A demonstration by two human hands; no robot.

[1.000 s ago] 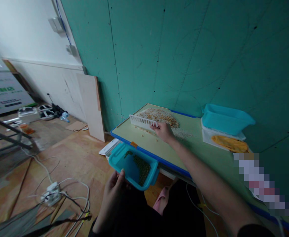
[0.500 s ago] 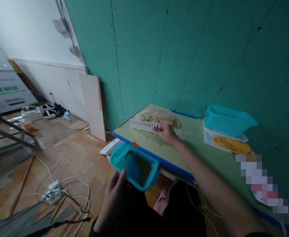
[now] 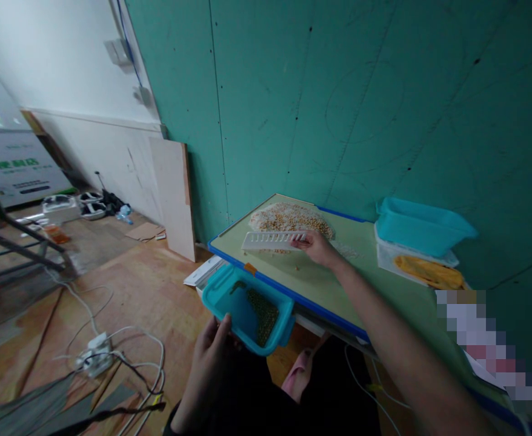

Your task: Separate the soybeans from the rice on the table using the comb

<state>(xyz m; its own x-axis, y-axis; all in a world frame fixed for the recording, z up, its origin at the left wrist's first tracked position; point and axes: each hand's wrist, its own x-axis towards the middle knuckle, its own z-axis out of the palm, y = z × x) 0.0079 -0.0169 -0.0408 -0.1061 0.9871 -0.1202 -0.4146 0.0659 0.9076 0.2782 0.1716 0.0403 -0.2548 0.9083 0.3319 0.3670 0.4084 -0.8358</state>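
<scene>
My left hand [image 3: 212, 348] grips the near-left rim of a blue plastic tub [image 3: 234, 315], thumb over the edge. Small green beans [image 3: 262, 312] lie along the tub's right side, with a few at its far edge. Over the table, my right hand [image 3: 317, 247] is closed on the right end of a white slotted plastic strip [image 3: 268, 242], like a comb or divider. Just behind the strip spreads a heap of white grains mixed with yellow kernels [image 3: 293, 217]. What the strip hides of the heap's front I cannot see.
The pale green tabletop [image 3: 361, 290] has a blue edge. At its right stand an empty blue tub [image 3: 423, 224] on a white container and a yellow cloth-like thing [image 3: 429, 272]. A power strip [image 3: 97, 357] with cables lies on the floor at left.
My right hand has drawn the strip slightly nearer and turned it, so its slotted top edge faces upward more. The left hand still holds the tub in about the same place.
</scene>
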